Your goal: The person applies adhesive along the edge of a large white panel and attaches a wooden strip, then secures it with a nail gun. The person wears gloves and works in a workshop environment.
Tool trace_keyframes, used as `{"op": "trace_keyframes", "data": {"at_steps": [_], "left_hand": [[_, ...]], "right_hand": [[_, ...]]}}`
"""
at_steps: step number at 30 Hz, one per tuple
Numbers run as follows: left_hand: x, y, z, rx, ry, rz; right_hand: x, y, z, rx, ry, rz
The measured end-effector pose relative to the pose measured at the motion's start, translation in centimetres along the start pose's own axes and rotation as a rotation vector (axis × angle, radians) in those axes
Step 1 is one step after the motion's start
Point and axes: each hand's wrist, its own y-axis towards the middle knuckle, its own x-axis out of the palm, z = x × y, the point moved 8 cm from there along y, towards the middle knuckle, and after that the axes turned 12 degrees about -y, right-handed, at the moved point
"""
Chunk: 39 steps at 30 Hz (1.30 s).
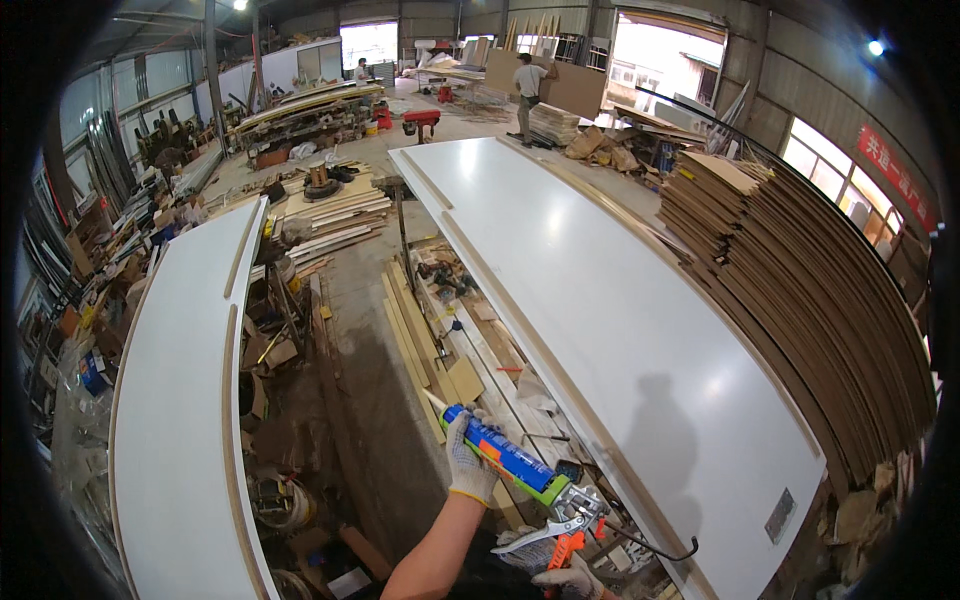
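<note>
My left hand [466,454], in a knit work glove with a yellow cuff, grips a blue sealant cartridge [517,461] near its nozzle. The cartridge lies in a caulking gun [574,506] with a green collar, metal lever and orange trigger part. The pale nozzle points up and to the left. My right hand [574,581], also gloved, is around the gun's handle at the bottom edge, partly hidden by the lever. A bent metal rod extends from the gun's rear over the edge of a long white panel [570,270], which has wooden strips along its edges.
A second white panel [176,375] with wooden strips lies to the left. Between the panels are wooden boards [420,322] and a cluttered bench. Stacked brown boards [817,315] stand at the right. Farther back, a person [529,90] stands at a large brown board [570,86].
</note>
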Motion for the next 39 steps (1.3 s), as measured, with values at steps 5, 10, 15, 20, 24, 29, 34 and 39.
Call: {"op": "trace_keyframes", "data": {"at_steps": [5, 10, 15, 20, 24, 29, 34, 39], "left_hand": [[6.2, 11.6, 1.2, 0.033, 0.268, 0.028], [9.5, 21.2, 1.9, -0.07, 0.46, 0.129], [12.1, 29.4, 3.9, -0.072, 0.455, 0.155], [12.4, 38.9, 4.7, -0.118, 0.46, 0.165], [13.3, 46.4, 6.9, -0.141, 0.449, 0.235], [17.8, 56.4, 9.3, -0.275, 0.485, 0.19], [20.5, 65.5, 11.1, -0.297, 0.617, 0.274], [19.2, 71.4, 10.0, -0.48, 0.549, 0.354]], "right_hand": [[-0.1, 10.4, -4.8, 0.036, 0.102, 0.096], [-0.9, 19.1, -9.7, -0.085, 0.413, 0.125], [-0.5, 27.5, -17.5, -0.164, 0.613, 0.086], [-0.6, 37.0, -21.8, -0.145, 0.722, 0.181], [0.5, 44.0, -24.4, -0.14, 0.733, 0.234], [3.2, 54.1, -28.1, -0.158, 0.878, 0.311], [7.0, 61.4, -32.5, -0.14, 0.888, 0.448], [7.3, 68.5, -37.1, -0.14, 1.013, 0.528]]}}
